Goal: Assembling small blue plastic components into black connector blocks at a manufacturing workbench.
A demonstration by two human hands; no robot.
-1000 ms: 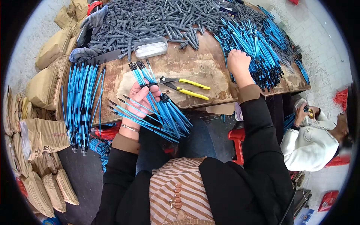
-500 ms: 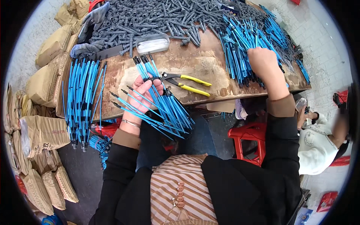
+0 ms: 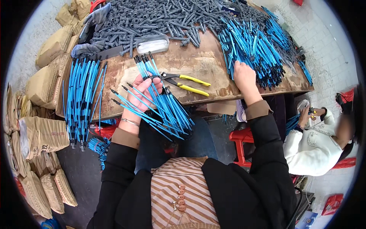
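My left hand [image 3: 143, 93] is shut on a fanned bundle of blue tubes with black tips [image 3: 160, 103], held just over the near edge of the worn wooden table [image 3: 190, 61]. My right hand [image 3: 244, 78] rests palm down on the near end of a big pile of the same blue tubes [image 3: 253, 45] at the right of the table, fingers curled on them. Yellow-handled pliers [image 3: 187, 84] lie on the table between my hands.
A heap of dark grey plastic fittings [image 3: 152, 17] covers the table's far side, with a clear flat box [image 3: 152, 42]. Another bundle of blue tubes [image 3: 82, 99] hangs at the left edge. Brown sacks [image 3: 42, 133] stack at left. A person in white [image 3: 316, 145] sits at right by a red stool [image 3: 242, 143].
My right hand has pulled back from farther up the blue pile to its near end. My left hand has lifted its bundle slightly up onto the table edge.
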